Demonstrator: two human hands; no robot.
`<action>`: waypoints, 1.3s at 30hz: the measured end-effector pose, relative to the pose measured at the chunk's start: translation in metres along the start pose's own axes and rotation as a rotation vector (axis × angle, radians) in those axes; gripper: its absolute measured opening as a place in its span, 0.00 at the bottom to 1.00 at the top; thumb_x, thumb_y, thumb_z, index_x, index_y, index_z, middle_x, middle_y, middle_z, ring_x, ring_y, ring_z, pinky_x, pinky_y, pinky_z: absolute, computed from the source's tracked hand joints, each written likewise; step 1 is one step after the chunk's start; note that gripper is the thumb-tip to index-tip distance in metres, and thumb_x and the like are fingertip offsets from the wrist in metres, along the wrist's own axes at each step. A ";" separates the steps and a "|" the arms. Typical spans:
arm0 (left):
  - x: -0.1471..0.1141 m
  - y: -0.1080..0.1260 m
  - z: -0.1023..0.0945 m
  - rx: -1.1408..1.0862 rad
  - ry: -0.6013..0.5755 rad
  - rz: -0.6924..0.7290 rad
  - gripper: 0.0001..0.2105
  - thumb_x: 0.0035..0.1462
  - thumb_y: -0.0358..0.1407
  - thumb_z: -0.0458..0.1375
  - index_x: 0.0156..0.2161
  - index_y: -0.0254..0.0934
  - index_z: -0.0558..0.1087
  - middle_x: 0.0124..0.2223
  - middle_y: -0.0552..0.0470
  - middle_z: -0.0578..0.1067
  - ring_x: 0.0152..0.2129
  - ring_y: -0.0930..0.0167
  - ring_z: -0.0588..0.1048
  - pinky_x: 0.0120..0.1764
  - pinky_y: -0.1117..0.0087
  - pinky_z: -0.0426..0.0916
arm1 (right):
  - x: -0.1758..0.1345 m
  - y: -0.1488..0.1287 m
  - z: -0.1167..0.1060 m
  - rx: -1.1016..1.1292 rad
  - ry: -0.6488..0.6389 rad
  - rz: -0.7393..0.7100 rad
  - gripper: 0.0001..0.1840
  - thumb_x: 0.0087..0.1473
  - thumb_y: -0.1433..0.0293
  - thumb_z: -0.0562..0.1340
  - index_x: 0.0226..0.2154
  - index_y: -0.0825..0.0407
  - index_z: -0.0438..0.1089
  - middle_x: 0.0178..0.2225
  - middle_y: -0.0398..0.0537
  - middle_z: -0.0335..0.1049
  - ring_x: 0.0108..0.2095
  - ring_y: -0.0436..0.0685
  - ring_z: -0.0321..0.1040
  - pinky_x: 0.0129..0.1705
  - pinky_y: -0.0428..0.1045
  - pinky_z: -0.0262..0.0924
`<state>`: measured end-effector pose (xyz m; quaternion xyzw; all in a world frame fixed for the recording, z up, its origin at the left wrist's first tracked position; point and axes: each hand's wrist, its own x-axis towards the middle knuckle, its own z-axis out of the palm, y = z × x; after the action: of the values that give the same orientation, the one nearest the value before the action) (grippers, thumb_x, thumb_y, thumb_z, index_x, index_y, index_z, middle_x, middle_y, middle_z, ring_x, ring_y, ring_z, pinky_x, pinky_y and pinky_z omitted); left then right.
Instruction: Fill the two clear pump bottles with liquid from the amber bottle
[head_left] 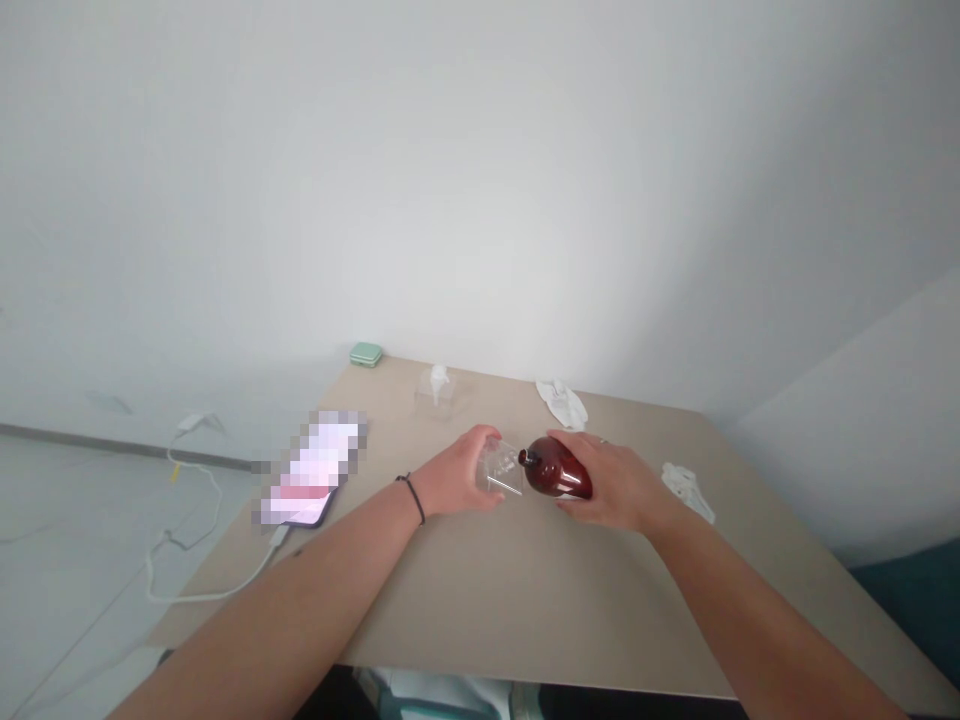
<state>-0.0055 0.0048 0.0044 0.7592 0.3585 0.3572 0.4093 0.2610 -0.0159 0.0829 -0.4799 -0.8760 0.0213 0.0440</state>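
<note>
My left hand [466, 472] is wrapped round a small clear square container [501, 466], whose mouth faces right. My right hand [609, 478] grips a shiny amber-brown bottle [559, 468], tilted so that its uncapped neck points left. The neck is right at the container's mouth; whether the two touch I cannot tell. No liquid stream shows between them. Both hands are low over the middle of the table. Beyond them, a white pump-like top [439, 380] rests in or on another clear square container [426, 398].
A lit phone [319, 468] with a white charging cable [217, 597] lies on the table [480, 590] at left. A green case [366, 354] sits at the back left corner. Crumpled white cloths or tissues [562, 403] lie at back and right. A wall [480, 200] borders the far edge.
</note>
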 end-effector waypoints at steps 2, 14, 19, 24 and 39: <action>0.000 0.000 0.000 0.001 -0.008 -0.007 0.35 0.42 0.35 0.68 0.56 0.38 0.60 0.47 0.46 0.72 0.46 0.59 0.73 0.54 0.52 0.66 | 0.001 0.000 -0.003 -0.016 -0.009 0.004 0.43 0.44 0.60 0.67 0.62 0.45 0.57 0.56 0.56 0.70 0.49 0.69 0.72 0.47 0.58 0.64; -0.001 0.007 0.000 0.033 -0.016 -0.027 0.35 0.42 0.36 0.68 0.56 0.37 0.60 0.47 0.45 0.71 0.47 0.57 0.72 0.53 0.51 0.67 | 0.006 -0.010 -0.026 -0.156 -0.086 0.003 0.43 0.44 0.58 0.66 0.62 0.46 0.58 0.53 0.57 0.72 0.45 0.71 0.73 0.43 0.59 0.64; -0.001 0.006 0.000 0.047 -0.016 -0.035 0.35 0.43 0.36 0.68 0.56 0.36 0.60 0.46 0.45 0.71 0.47 0.57 0.72 0.53 0.51 0.67 | 0.009 -0.011 -0.030 -0.179 -0.092 -0.011 0.42 0.43 0.58 0.67 0.61 0.45 0.59 0.49 0.55 0.74 0.41 0.68 0.74 0.39 0.56 0.63; 0.000 0.003 0.000 0.044 -0.026 -0.027 0.36 0.43 0.37 0.68 0.57 0.37 0.59 0.50 0.43 0.70 0.47 0.58 0.72 0.53 0.52 0.67 | 0.010 -0.016 -0.036 -0.227 -0.115 -0.009 0.40 0.45 0.57 0.66 0.61 0.45 0.58 0.48 0.54 0.74 0.40 0.67 0.73 0.38 0.55 0.61; 0.000 -0.001 0.000 0.022 -0.042 -0.023 0.37 0.43 0.36 0.69 0.57 0.38 0.58 0.52 0.42 0.69 0.50 0.56 0.71 0.53 0.51 0.66 | 0.014 -0.025 -0.048 -0.292 -0.179 -0.041 0.37 0.46 0.58 0.64 0.58 0.44 0.57 0.47 0.52 0.73 0.40 0.65 0.73 0.37 0.53 0.60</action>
<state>-0.0056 0.0052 0.0034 0.7669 0.3624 0.3324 0.4124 0.2370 -0.0174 0.1337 -0.4595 -0.8797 -0.0644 -0.1041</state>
